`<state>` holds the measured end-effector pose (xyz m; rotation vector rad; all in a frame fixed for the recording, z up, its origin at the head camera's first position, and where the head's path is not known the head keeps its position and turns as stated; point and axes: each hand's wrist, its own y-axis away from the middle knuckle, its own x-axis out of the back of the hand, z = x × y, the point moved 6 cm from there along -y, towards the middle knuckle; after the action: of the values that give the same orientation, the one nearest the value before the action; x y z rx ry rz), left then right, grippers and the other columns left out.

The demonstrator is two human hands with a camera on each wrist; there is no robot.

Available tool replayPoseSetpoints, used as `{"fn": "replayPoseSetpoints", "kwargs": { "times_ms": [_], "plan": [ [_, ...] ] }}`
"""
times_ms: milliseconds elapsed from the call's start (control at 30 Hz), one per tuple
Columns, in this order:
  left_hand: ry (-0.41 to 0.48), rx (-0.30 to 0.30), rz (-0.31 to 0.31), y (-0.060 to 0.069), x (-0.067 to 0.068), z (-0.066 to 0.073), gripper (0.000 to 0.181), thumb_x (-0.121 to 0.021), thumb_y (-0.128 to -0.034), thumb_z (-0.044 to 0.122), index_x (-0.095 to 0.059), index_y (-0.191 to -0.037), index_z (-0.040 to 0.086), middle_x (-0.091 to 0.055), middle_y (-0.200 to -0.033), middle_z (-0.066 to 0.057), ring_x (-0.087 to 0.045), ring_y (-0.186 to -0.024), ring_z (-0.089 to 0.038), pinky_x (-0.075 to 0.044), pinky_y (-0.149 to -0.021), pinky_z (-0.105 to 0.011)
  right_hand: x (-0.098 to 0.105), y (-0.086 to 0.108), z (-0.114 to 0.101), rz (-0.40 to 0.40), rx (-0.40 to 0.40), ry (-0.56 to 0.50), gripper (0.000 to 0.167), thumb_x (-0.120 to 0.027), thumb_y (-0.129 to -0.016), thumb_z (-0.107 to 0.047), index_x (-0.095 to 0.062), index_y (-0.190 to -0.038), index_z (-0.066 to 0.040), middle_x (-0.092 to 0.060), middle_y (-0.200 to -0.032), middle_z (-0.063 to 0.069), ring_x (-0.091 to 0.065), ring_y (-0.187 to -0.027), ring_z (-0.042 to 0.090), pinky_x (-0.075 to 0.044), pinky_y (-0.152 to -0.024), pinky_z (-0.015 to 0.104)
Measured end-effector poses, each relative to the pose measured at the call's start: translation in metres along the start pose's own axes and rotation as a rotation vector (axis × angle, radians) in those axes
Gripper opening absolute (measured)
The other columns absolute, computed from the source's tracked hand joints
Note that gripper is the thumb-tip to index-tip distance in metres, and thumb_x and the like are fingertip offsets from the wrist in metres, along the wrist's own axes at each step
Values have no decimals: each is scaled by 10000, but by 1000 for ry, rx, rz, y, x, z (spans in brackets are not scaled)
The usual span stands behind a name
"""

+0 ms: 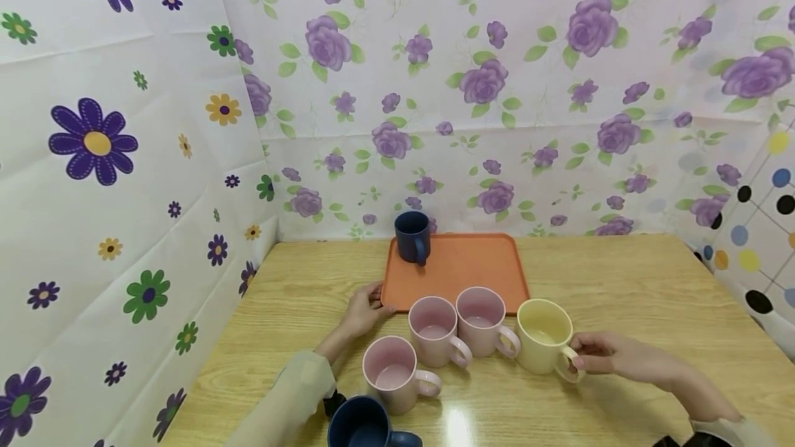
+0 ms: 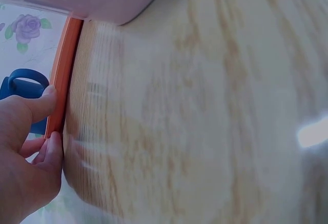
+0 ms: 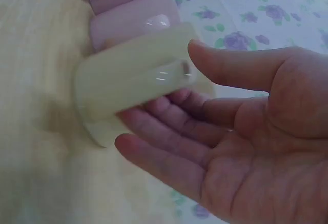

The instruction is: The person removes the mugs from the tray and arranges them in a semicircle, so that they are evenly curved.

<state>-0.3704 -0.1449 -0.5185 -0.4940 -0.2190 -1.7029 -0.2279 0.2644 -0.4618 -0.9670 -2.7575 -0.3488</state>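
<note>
My left hand (image 1: pixel 362 310) pinches the near left corner of an orange tray (image 1: pixel 466 264), thumb over the rim and fingers at its outer side. On the tray's far left stands a dark blue mug (image 1: pixel 411 236). My right hand (image 1: pixel 611 354) is at the handle of a yellow mug (image 1: pixel 542 340). In the right wrist view its fingers (image 3: pixel 159 160) are loosely extended, some fingertips hidden behind the handle, and the thumb is spread from them. Two pink mugs, one left (image 1: pixel 431 343) and one right (image 1: pixel 481 330), stand between the hands, by the tray's near edge.
A third pink mug (image 1: pixel 393 381) stands nearer me, beside my left forearm. Another dark blue mug (image 1: pixel 360 426) is cut off at the bottom of the head view. Flowered sheets (image 1: pixel 397 88) enclose the wooden table (image 1: pixel 621 274) at the back and left.
</note>
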Motion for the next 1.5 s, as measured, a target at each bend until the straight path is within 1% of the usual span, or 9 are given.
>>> {"fn": "replayPoseSetpoints", "kwargs": {
  "times_ms": [67, 133, 300, 367, 567, 833, 1000, 1233, 1500],
  "plan": [
    [1, -8, 5, 1, 1, 1, 633, -729, -801, -58, -439, -1357, -145, -596, -1145, -264, -584, -1074, -336, -569, -934, -327, 9, 1, -9, 43, -42, 92, 268, -398, -1040, -124, -536, -1145, 80, -593, -1046, 105, -564, -936, 56, -527, -793, 203],
    [16, -13, -3, 6, 4, 12, 632, -714, -805, -75, -415, -1353, -176, -577, -1150, -302, -573, -1081, -386, -556, -958, -391, 18, 0, -22, 96, -65, 192, 257, -403, -1043, -159, -557, -1120, 32, -574, -997, 72, -532, -868, 54, -496, -711, 200],
    [11, -5, -11, 8, 5, 14, 646, -705, -813, -76, -383, -1359, -197, -551, -1170, -338, -547, -1112, -441, -530, -982, -473, 34, -11, -57, 206, -84, 390, 225, -430, -1038, -213, -582, -1049, -48, -548, -889, 27, -458, -713, 95, -404, -557, 254],
    [-4, 1, 1, 4, 4, 4, 656, -723, -806, -57, -399, -1364, -174, -566, -1167, -308, -561, -1108, -406, -547, -969, -428, 36, -21, -69, 229, -74, 452, 218, -449, -1032, -228, -592, -1027, -63, -543, -855, 21, -441, -685, 81, -390, -541, 254],
    [1, 22, 16, 3, 7, 3, 643, -728, -806, -49, -431, -1370, -131, -591, -1174, -272, -581, -1114, -359, -556, -961, -365, 31, -67, -92, 231, -62, 527, 223, -497, -1012, -285, -602, -1015, -89, -571, -872, 46, -487, -746, 87, -437, -609, 235],
    [-6, 18, 19, 4, 10, 5, 649, -728, -810, -40, -420, -1372, -142, -579, -1169, -283, -572, -1110, -374, -552, -966, -398, 23, -123, -114, 201, -40, 359, 264, -496, -1013, -255, -596, -1113, -32, -615, -1048, 110, -596, -1006, 276, -570, -870, 408],
    [-17, 22, 26, 6, 12, 5, 639, -729, -807, -44, -435, -1369, -130, -590, -1159, -270, -581, -1103, -354, -562, -948, -357, 26, -152, -120, 232, -79, 220, 290, -490, -1016, -240, -582, -1157, -4, -622, -1144, 141, -589, -1141, 311, -560, -957, 404],
    [-25, 27, 16, 7, 10, 1, 649, -727, -806, -51, -423, -1372, -136, -597, -1179, -275, -589, -1116, -360, -568, -937, -329, 32, -192, -121, 301, -102, 11, 315, -466, -1020, -194, -539, -1199, 55, -634, -1103, 122, -639, -1043, 229, -577, -919, 350],
    [20, -3, -14, 4, 0, 2, 640, -723, -816, -37, -422, -1371, -139, -606, -1160, -282, -594, -1113, -376, -566, -942, -349, 42, -230, -108, 424, -169, -281, 291, -493, -981, -98, -525, -1223, 62, -668, -885, -6, -661, -804, 95, -577, -808, 249]
  ]
}}
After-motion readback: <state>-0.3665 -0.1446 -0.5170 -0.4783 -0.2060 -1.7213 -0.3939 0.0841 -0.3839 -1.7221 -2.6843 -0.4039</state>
